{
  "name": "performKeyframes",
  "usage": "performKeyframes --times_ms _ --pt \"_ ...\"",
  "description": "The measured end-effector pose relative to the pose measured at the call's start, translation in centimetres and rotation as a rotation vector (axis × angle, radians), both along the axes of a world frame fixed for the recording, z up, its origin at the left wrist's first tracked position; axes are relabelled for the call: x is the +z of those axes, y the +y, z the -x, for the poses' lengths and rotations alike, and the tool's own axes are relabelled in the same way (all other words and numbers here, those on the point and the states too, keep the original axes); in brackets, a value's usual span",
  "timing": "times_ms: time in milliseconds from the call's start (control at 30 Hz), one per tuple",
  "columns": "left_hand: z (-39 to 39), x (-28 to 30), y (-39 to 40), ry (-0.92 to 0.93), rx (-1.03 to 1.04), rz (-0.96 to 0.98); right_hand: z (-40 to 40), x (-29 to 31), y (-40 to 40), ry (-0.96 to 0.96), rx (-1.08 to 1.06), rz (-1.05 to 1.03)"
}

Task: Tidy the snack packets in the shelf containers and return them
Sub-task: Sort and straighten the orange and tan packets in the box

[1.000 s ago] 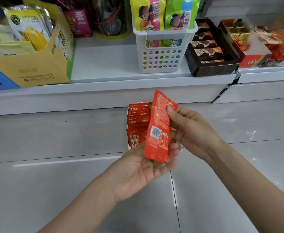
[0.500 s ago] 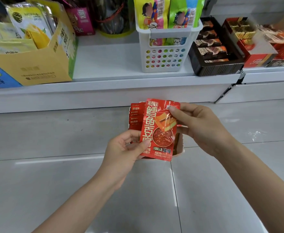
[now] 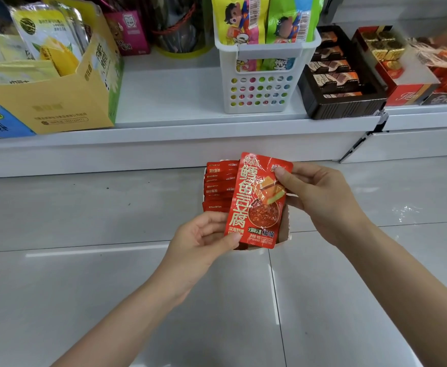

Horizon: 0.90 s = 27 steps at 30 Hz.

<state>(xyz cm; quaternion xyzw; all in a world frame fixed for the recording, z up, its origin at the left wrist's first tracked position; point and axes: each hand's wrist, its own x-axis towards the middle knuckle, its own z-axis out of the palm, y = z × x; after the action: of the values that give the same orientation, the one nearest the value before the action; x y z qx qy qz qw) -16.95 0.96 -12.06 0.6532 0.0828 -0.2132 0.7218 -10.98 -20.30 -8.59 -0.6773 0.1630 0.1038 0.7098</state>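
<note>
Head camera looks down on a red snack packet (image 3: 256, 200) held upright at the centre of the frame, printed face toward the lens. At its lower left corner the left hand (image 3: 203, 242) pinches it between thumb and curled fingers, while the right hand (image 3: 320, 200) pinches its upper right edge with thumb and forefinger. Directly behind and below the packet sits a white container (image 3: 284, 229) on the grey tiled floor (image 3: 84, 287), with a row of matching red packets (image 3: 219, 184) standing in it at the left. Across the top of the frame runs a white shelf (image 3: 169, 102), carrying a yellow cardboard box (image 3: 66, 102) of pouches at upper left, a white perforated basket (image 3: 262, 83) of bright packets at upper centre, and a dark tray of chocolates (image 3: 341, 83) toward upper right.
</note>
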Motion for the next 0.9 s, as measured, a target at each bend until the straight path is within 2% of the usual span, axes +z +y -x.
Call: performKeyframes --times_ms 333,900 --pt "0.2 -0.2 -0.1 0.056 0.017 0.001 0.3 -0.1 1.0 -0.002 0.006 -0.041" --pt "-1.7 1.0 0.6 -0.012 0.055 -0.072 0.5 -0.2 3.7 -0.054 0.147 0.078"
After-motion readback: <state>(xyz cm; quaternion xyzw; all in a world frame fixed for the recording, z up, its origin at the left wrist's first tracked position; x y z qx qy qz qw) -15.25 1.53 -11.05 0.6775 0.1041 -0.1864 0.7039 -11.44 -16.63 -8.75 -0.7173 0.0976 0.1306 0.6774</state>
